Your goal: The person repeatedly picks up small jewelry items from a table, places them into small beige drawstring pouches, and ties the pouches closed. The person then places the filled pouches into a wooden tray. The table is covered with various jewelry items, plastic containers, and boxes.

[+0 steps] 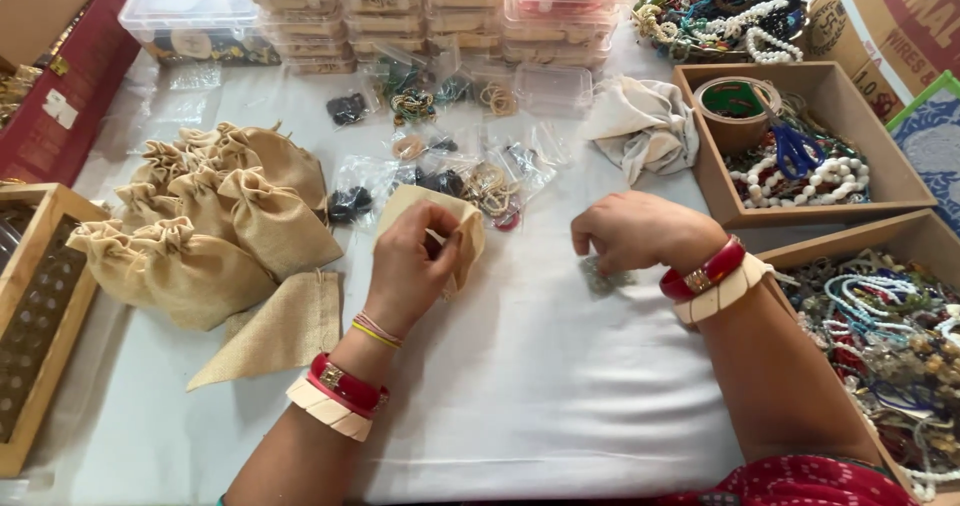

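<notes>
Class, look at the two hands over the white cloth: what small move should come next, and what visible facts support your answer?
Probably the right hand should carry the small beaded piece it pinches across to the beige pouch, since the left hand holds that pouch with its mouth spread, beside filled pouches.

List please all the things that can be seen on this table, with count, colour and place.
cloth pouches: a heap, beige, left
flat pouch: one, beige, below the heap
plastic boxes: stacked, clear, top
small bags: several, clear, centre
cloth: one, cream, right of centre
wooden tray: one, brown, right
scissors: one, blue handles, in that tray
tape roll: one, brown, same tray
bead strings: many, mixed colours, lower right tray
left hand: holds an open beige pouch
right hand: fingers closed over a small item
</notes>
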